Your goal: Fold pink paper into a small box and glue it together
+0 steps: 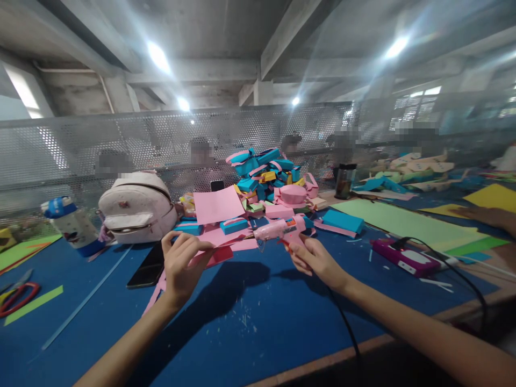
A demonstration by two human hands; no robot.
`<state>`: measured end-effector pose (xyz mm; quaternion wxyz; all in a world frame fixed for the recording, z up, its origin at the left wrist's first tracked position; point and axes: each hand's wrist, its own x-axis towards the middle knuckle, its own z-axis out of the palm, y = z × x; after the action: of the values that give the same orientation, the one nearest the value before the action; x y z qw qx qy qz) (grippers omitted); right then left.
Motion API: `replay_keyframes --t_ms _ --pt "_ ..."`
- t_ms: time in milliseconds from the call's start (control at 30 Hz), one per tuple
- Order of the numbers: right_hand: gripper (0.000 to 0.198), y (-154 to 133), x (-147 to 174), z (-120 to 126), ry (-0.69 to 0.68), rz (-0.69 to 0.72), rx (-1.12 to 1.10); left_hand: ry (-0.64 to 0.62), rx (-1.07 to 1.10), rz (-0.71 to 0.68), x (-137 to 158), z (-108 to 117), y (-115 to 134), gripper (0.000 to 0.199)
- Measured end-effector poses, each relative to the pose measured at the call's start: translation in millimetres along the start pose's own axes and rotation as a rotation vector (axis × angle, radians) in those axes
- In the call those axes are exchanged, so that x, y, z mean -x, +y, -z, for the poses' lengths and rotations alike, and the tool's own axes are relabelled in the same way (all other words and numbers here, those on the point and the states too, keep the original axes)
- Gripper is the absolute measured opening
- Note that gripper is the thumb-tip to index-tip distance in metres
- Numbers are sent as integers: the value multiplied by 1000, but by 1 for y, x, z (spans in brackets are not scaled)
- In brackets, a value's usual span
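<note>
My right hand [316, 260] grips a pink hot glue gun [280, 231] by its handle, and a black cord hangs down below it. The gun's nozzle points left, close to the edge of a pink paper piece [220, 252] with a red-looking underside. That piece is pinched in the fingers of my left hand [183, 263], held above the blue table. Whether the nozzle touches the paper I cannot tell. Just behind lie a pink sheet [217, 204] and small blue paper boxes [234, 226].
Behind stands a heap of blue, pink and yellow paper pieces [262, 172]. On the left are a white backpack [137, 207], a bottle [72, 226], a black phone [147, 266] and scissors [20, 298]. A purple power strip [405, 258] and another person's hand [484, 215] are at right.
</note>
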<state>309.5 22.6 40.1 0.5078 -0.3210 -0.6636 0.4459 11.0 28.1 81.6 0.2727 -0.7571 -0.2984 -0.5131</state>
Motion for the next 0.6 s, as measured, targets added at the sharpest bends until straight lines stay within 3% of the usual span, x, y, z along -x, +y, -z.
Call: replay_keyframes --t_ms 600 --pt "43 -2 1 -3 18 -20 17 -4 -2 2 0 0 -1 11"
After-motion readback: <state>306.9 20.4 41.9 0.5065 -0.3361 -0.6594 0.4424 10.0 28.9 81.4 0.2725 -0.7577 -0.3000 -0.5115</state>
